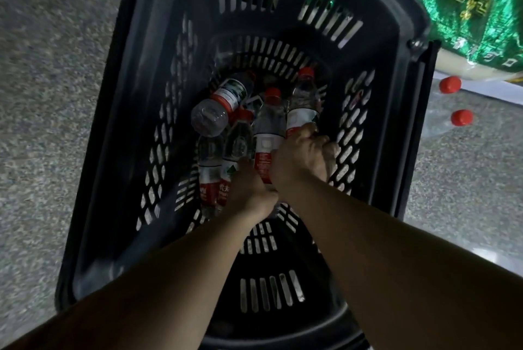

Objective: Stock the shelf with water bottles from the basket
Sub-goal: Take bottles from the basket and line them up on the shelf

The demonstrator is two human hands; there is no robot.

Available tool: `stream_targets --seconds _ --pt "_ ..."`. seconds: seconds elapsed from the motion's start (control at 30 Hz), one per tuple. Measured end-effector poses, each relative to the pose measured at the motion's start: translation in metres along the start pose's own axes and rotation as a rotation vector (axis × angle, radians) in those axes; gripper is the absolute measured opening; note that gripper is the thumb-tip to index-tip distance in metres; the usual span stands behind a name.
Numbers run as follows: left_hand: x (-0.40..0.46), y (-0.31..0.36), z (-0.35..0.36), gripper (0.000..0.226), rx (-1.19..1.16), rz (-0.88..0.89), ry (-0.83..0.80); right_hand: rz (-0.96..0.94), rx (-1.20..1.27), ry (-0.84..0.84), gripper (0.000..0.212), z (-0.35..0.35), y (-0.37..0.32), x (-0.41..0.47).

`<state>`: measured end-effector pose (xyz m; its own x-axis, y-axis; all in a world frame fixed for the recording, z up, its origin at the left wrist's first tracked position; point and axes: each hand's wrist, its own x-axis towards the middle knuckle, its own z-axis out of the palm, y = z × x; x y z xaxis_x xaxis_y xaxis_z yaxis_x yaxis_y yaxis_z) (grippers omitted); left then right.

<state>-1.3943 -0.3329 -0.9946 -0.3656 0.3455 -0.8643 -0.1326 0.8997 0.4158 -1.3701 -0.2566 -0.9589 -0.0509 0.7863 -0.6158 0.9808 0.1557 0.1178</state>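
Head view: both hands (304,156) grip bottles (270,134) (inside basket (135,95)).

A black slotted basket (135,112) is sitting on the floor. Clear red-capped water bottles (268,126) are lying jumbled at its bottom.

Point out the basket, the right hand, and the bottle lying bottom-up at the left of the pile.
basket (396,38): head view, far right rim.
right hand (302,157): head view, back of hand.
bottom-up bottle (209,119): head view, clear base.

Matt black plastic basket (147,112) — clear glossy plastic bottles (268,123), speckled stone-like floor (56,95), shiny green bag (467,10).
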Motion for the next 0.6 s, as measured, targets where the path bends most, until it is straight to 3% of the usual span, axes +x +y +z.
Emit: stream_targets --seconds 0.1,0.2,0.27,0.37,0.43,0.53,0.6 --pt "0.001 0.002 -0.007 0.066 -0.131 0.001 -0.015 0.049 0.175 0.026 0.062 -0.001 -0.007 0.001" --pt "0.000 0.004 -0.023 0.040 -0.258 -0.001 -0.100 0.155 0.481 -0.013 0.058 -0.004 -0.006 0.007" --pt "0.000 0.002 -0.039 0.031 -0.339 -0.061 -0.146 0.177 0.540 -0.049 0.067 -0.002 -0.002 0.008" --pt "0.002 -0.002 -0.061 0.050 -0.330 -0.102 -0.184 0.189 0.617 -0.197 0.098 0.002 0.001 0.009" --pt "-0.001 -0.002 -0.070 0.041 -0.354 -0.089 -0.224 0.266 0.731 -0.290 0.108 0.001 -0.002 0.011" --pt "-0.011 0.006 -0.077 0.026 -0.453 -0.069 -0.245 0.420 1.027 -0.396 0.092 -0.007 -0.004 0.009" --pt "-0.021 0.013 -0.083 0.047 -0.537 -0.059 -0.264 0.433 1.181 -0.444 0.083 -0.013 0.001 0.003"
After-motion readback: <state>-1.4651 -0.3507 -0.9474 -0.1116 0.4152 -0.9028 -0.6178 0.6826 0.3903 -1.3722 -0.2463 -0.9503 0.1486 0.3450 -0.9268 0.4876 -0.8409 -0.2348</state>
